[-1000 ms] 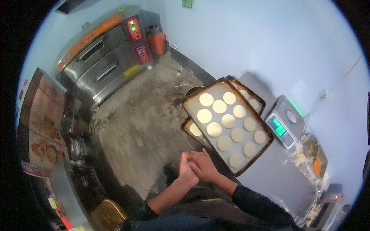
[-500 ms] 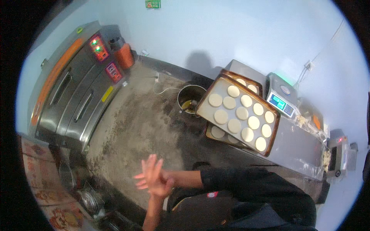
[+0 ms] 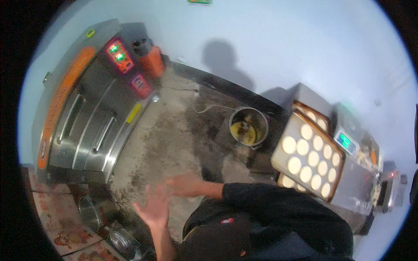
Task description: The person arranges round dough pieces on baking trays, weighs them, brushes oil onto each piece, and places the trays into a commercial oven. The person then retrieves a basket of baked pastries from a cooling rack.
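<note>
Both my hands are up in front of me above the floor, close together and smeared by motion. My left hand (image 3: 153, 208) rises from the lower edge with its fingers spread, and nothing is in it. My right hand (image 3: 183, 185) comes across from the right, from a black sleeve (image 3: 270, 200). Its blurred fingers look stretched out toward the left hand's fingertips, and I see nothing in it. Whether the hands touch, I cannot tell.
At left stands a steel deck oven (image 3: 87, 117) with lit controls. A metal pot (image 3: 261, 141) holding yellow contents sits ahead on the floor. To the right, a baking tray (image 3: 278, 163) of pale dough rounds overlaps other trays beside a digital scale (image 3: 346, 139). Cardboard boxes (image 3: 56, 213) lie at lower left.
My hands, crossed and pressed together before, have drawn apart; the left is now lower and further left. The view has swung left, so the trays and pot appear further right.
</note>
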{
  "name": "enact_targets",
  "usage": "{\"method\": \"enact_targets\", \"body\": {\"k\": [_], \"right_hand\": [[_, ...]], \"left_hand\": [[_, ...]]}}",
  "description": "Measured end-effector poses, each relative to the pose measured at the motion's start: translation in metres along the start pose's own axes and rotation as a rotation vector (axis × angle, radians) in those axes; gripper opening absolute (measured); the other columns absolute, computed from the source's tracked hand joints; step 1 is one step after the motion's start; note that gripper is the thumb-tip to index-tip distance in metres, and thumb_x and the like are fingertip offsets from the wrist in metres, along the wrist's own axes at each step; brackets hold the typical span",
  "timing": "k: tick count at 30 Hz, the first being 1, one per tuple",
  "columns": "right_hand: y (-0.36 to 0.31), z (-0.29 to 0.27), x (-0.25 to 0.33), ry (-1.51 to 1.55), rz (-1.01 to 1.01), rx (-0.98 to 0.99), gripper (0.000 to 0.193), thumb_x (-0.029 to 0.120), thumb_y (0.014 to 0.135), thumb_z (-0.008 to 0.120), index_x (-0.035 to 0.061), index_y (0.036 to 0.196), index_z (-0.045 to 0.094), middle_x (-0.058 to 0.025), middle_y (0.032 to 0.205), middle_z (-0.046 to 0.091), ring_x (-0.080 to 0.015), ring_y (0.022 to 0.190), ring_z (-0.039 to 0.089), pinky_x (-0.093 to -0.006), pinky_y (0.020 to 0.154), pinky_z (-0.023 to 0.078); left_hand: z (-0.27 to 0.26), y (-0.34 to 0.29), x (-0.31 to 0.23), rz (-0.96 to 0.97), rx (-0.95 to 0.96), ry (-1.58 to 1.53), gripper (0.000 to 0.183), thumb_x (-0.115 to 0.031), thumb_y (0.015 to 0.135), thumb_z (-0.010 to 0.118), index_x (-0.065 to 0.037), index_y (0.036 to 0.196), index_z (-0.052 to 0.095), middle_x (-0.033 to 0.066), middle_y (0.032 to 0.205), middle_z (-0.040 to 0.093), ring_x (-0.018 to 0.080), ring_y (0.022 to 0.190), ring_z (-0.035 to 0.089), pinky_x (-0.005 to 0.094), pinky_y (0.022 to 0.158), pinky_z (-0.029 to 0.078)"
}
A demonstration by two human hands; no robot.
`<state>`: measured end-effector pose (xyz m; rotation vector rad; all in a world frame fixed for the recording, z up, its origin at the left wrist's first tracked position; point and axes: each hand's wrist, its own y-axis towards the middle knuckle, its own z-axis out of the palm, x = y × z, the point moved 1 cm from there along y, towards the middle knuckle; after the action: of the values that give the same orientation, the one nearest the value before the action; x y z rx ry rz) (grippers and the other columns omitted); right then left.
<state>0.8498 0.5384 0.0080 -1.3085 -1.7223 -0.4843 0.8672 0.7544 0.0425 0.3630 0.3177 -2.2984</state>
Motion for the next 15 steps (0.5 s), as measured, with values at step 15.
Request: {"method": "enact_targets", "body": {"k": [15], "right_hand": [[0.027, -0.058, -0.352, 0.412, 0.83, -0.214, 0.047, 0.039, 0.097, 0.063, 0.0039, 0.127, 0.065, -0.0202, 0.106, 0.072, -0.0362, 0.091, 0.07, -0.0477, 0.078, 0.054]], "left_hand": [[-0.085, 0.173, -0.284, 0.534, -0.619, -0.254, 0.05, -0.046, 0.103, 0.05, -0.002, 0.124, 0.064, 0.0128, 0.122, 0.067, 0.0256, 0.111, 0.063, 0.0397, 0.095, 0.05]]}}
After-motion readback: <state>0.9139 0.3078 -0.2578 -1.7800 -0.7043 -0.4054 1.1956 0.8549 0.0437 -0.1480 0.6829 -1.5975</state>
